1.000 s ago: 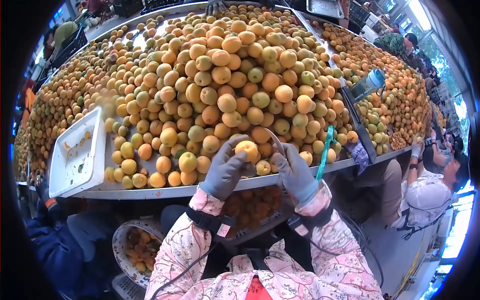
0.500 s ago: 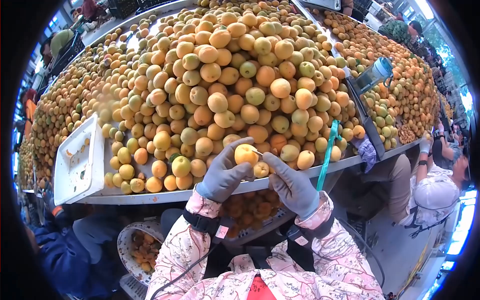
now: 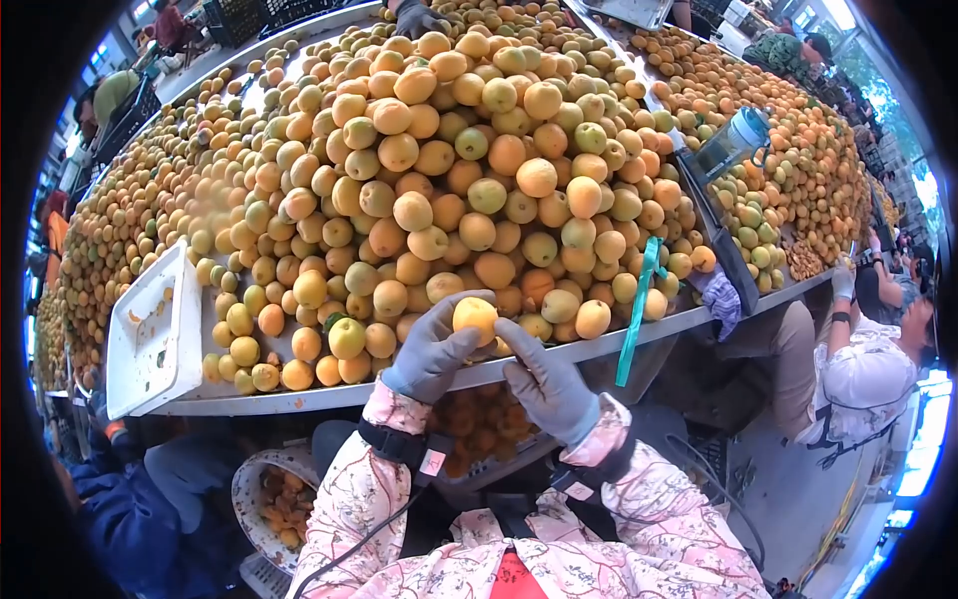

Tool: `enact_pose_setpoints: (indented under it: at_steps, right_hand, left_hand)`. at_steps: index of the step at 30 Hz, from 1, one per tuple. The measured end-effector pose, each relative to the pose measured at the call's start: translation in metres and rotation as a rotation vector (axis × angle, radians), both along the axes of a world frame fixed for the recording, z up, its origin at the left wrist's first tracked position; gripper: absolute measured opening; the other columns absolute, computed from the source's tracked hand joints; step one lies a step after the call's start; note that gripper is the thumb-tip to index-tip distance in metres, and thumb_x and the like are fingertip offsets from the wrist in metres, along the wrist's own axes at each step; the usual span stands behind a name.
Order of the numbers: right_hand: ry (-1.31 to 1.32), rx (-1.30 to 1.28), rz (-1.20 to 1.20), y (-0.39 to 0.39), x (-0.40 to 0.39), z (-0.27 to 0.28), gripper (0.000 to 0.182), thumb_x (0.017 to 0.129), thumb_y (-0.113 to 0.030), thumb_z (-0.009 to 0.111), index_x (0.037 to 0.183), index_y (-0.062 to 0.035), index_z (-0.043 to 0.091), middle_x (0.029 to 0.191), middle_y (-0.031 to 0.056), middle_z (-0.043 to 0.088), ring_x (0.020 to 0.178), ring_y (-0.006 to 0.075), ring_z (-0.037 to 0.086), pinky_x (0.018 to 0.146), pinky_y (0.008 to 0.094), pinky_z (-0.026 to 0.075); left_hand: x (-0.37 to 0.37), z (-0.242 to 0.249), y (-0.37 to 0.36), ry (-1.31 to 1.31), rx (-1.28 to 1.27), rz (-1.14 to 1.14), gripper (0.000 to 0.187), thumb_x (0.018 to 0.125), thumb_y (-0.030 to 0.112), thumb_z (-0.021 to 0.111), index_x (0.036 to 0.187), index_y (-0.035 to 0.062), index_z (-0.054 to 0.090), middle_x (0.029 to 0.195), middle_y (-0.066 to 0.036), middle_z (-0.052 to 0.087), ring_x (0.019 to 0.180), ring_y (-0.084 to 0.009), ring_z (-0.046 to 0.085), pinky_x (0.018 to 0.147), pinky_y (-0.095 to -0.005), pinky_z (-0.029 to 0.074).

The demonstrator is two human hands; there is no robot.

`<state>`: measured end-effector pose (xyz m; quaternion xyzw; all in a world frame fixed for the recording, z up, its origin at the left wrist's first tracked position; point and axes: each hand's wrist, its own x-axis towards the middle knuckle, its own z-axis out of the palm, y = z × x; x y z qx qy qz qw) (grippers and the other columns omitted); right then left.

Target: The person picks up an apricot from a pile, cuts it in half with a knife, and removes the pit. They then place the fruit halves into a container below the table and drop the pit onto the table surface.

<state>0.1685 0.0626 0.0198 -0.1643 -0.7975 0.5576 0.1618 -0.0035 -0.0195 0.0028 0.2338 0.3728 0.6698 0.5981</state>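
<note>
A yellow-orange apricot point(image 3: 474, 317) is gripped between the thumb and fingers of my left hand point(image 3: 429, 357), in a grey glove, just above the table's near edge. My right hand point(image 3: 552, 389), gloved alike, is right beside the fruit, its index finger reaching to the fruit's side and the other fingers curled. Whatever those curled fingers hold is hidden. Behind both hands rises a large heap of apricots point(image 3: 489, 195), orange to greenish. Under the table edge, between my forearms, lie opened apricots point(image 3: 479, 424).
At left a white tray point(image 3: 150, 384) leans on the table with scraps inside. Below it stands a white bucket point(image 3: 244, 499) of apricot pieces. To the right are a green strap point(image 3: 639, 309), purple cloth point(image 3: 720, 299) and bottle point(image 3: 733, 145). Another person's gloved hand point(image 3: 419, 18) touches the far heap.
Both hands and the apricot sit slightly further left in view, as the whole scene has shifted. The thin pale sliver between fruit and right fingertips no longer shows. A gloved hand has appeared behind the heap.
</note>
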Motion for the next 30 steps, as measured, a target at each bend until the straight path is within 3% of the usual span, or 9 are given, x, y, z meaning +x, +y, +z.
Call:
enact_pose_setpoints:
  at_steps: [6,8,9,16,18,22,24,25,30]
  right_hand:
    - [0.210,0.078,-0.152,-0.014,-0.013,-0.015,0.053,0.095,-0.008,0.049,0.143,-0.0104,0.028,0.127,0.0112,0.048,0.079,0.0054,0.047,0.063,0.0198,0.045]
    - [0.073,-0.476,-0.234,-0.018,-0.008,-0.008,0.058,0.094,-0.011,0.050,0.144,-0.0077,0.022,0.117,0.0164,0.056,0.102,0.0239,0.059,0.080,0.0336,0.046]
    - [0.034,-0.075,-0.192,-0.010,-0.007,-0.011,0.049,0.094,-0.017,0.051,0.137,-0.0058,0.030,0.103,0.0184,0.058,0.085,0.0302,0.063,0.066,0.0366,0.047]
    - [-0.135,0.093,-0.204,-0.022,-0.019,-0.015,0.023,0.094,-0.022,0.050,0.106,-0.0033,0.041,0.080,0.0227,0.056,0.075,0.0443,0.057,0.058,0.0440,0.044]
    - [0.048,0.203,-0.303,-0.030,-0.027,-0.031,0.019,0.097,-0.021,0.045,0.105,-0.0039,0.043,0.075,0.0045,0.050,0.062,0.0121,0.049,0.056,0.0291,0.042]
    - [-0.138,-0.096,-0.298,-0.030,-0.024,-0.019,0.017,0.097,-0.020,0.045,0.103,-0.0039,0.044,0.079,0.0036,0.050,0.068,0.0110,0.049,0.059,0.0288,0.043]
    - [-0.101,-0.192,-0.272,-0.025,-0.024,-0.003,0.018,0.095,-0.019,0.049,0.105,-0.0061,0.042,0.069,0.0132,0.054,0.061,0.0348,0.057,0.051,0.0367,0.042]
    - [-0.101,-0.191,-0.272,-0.021,-0.023,-0.003,0.018,0.095,-0.019,0.049,0.105,-0.0061,0.042,0.069,0.0132,0.054,0.061,0.0348,0.057,0.051,0.0367,0.042]
    - [0.065,0.113,-0.353,-0.025,-0.032,-0.021,0.018,0.097,-0.023,0.047,0.101,-0.0071,0.041,0.062,0.0003,0.047,0.054,0.0063,0.049,0.046,0.0239,0.036]
  left_hand:
    - [0.019,0.006,0.007,-0.223,0.027,0.175,0.056,0.084,0.032,0.068,0.126,0.0046,0.045,0.111,-0.004,0.055,0.097,-0.0152,0.058,0.086,-0.0336,0.049]
    - [0.010,0.011,0.006,-0.187,0.056,0.153,0.054,0.084,0.032,0.068,0.124,0.0045,0.045,0.110,-0.005,0.055,0.098,-0.0160,0.058,0.087,-0.0343,0.048]
    - [0.006,0.012,0.005,-0.151,0.084,0.131,0.052,0.084,0.032,0.068,0.122,0.0043,0.045,0.109,-0.005,0.055,0.099,-0.0167,0.057,0.088,-0.0351,0.048]
    - [0.007,0.003,-0.001,-0.140,0.065,0.172,0.052,0.086,0.035,0.064,0.120,0.0044,0.041,0.108,-0.015,0.058,0.101,-0.0239,0.058,0.091,-0.0387,0.047]
    - [0.025,-0.001,0.004,-0.238,0.026,0.260,0.050,0.087,0.037,0.062,0.119,0.0042,0.041,0.108,-0.015,0.058,0.099,-0.0227,0.058,0.091,-0.0377,0.047]
    - [0.024,0.002,0.009,-0.208,0.001,0.310,0.047,0.089,0.035,0.061,0.114,0.0032,0.039,0.104,-0.014,0.058,0.086,-0.0209,0.061,0.083,-0.0336,0.050]
    - [0.012,0.004,0.005,-0.130,0.027,0.216,0.047,0.091,0.037,0.057,0.121,0.0043,0.041,0.110,-0.015,0.057,0.094,-0.0209,0.060,0.090,-0.0356,0.047]
    - [0.007,0.012,0.005,-0.081,-0.011,0.193,0.047,0.091,0.036,0.056,0.122,0.0048,0.040,0.110,-0.014,0.057,0.094,-0.0208,0.060,0.089,-0.0356,0.048]
    - [0.006,-0.004,0.006,-0.203,0.020,0.171,0.047,0.092,0.032,0.057,0.127,0.0073,0.038,0.113,-0.014,0.056,0.096,-0.0222,0.059,0.089,-0.0371,0.048]
